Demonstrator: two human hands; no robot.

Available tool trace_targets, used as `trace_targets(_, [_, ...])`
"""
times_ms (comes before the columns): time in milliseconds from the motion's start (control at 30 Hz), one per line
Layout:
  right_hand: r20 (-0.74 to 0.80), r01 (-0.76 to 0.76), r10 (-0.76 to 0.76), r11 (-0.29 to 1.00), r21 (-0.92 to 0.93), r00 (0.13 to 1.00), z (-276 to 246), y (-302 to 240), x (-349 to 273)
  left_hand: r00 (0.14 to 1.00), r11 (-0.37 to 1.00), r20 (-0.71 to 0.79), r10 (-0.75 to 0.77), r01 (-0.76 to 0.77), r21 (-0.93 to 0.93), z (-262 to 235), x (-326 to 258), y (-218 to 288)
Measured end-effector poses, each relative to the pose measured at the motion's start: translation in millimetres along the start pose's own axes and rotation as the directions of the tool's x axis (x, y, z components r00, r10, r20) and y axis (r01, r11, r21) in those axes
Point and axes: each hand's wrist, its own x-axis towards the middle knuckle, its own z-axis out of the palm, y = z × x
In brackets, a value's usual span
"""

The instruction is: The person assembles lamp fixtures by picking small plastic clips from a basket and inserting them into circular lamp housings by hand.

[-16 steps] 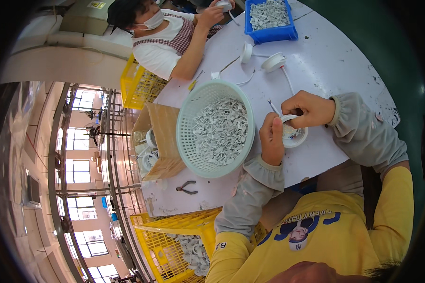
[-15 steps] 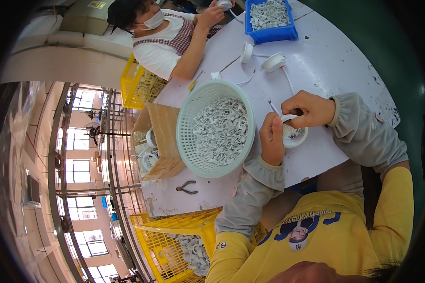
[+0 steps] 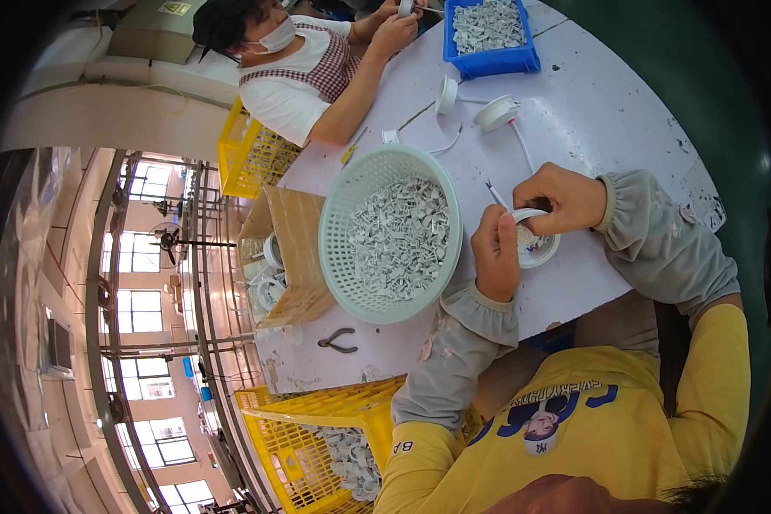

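My left hand and my right hand meet over a white round part lying on the pale table. Both hands grip this part, the right from above, the left at its near side. A thin wire sticks out past my right fingers. Just left of my left hand stands a pale green basket filled with several small white pieces.
Another person works at the far side beside a blue bin of white pieces. Two white round parts with leads lie mid-table. Pliers, an open cardboard box and yellow crates sit at the left.
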Motion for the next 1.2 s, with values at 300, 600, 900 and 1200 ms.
trace_targets(300, [-0.069,-0.02,0.019,1.0,-0.019,0.997,4,-2,2,1.0,0.996,-0.007,-0.004,0.005,0.09,0,0,-7])
trace_targets(600, [-0.109,-0.024,0.016,0.998,-0.066,0.994,6,1,2,1.0,0.993,0.004,-0.025,0.025,0.118,1,-1,-6])
trace_targets(900, [-0.02,-0.058,0.057,0.998,-0.024,0.998,0,-6,0,0.997,0.989,-0.011,-0.082,0.08,-0.125,0,2,-5])
trace_targets(1200, [-0.008,-0.038,0.039,0.998,0.051,0.999,2,-2,2,0.995,0.985,0.012,-0.095,0.095,-0.147,-3,1,-6])
